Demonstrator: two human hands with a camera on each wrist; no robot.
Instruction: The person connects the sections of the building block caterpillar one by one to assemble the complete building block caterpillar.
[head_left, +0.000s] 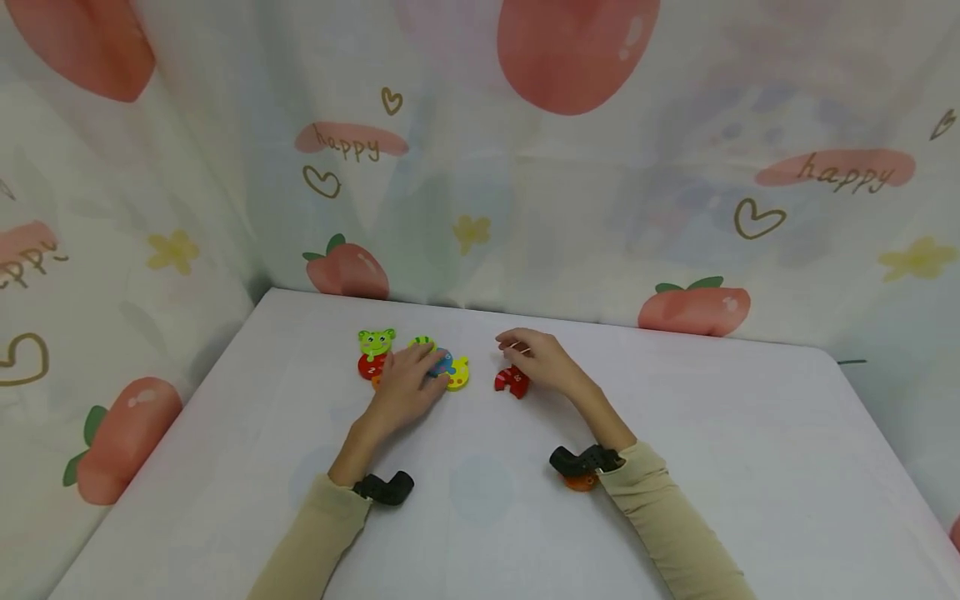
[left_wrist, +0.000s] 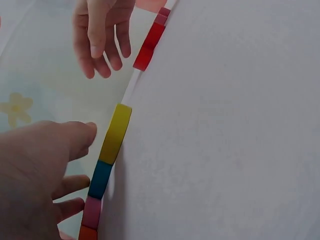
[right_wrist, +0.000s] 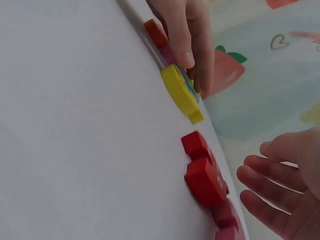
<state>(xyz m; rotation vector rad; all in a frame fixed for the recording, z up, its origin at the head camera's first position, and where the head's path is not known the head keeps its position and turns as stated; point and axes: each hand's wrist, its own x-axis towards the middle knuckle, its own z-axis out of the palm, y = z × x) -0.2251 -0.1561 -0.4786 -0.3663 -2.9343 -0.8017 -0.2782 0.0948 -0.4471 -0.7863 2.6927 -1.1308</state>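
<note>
My left hand (head_left: 405,385) lies over a row of colourful wooden puzzle pieces, fingers spread and hiding part of the row. A green animal-head piece (head_left: 376,341) and a red piece (head_left: 371,367) show to its left; a blue piece (head_left: 445,363) and a yellow piece (head_left: 458,377) show by its fingertips. In the left wrist view, pink (left_wrist: 91,212) and orange edges continue the row. My right hand (head_left: 546,360), fingers loosely bent and holding nothing, hovers beside a red piece (head_left: 512,382). In the right wrist view, pink pieces (right_wrist: 226,215) adjoin that red one.
An orange piece (head_left: 581,482) lies partly hidden beneath the black camera band (head_left: 585,460) on my right wrist. A white cloth covers the table (head_left: 480,542). Behind its back edge hangs a printed curtain (head_left: 570,208) with strawberries and hearts.
</note>
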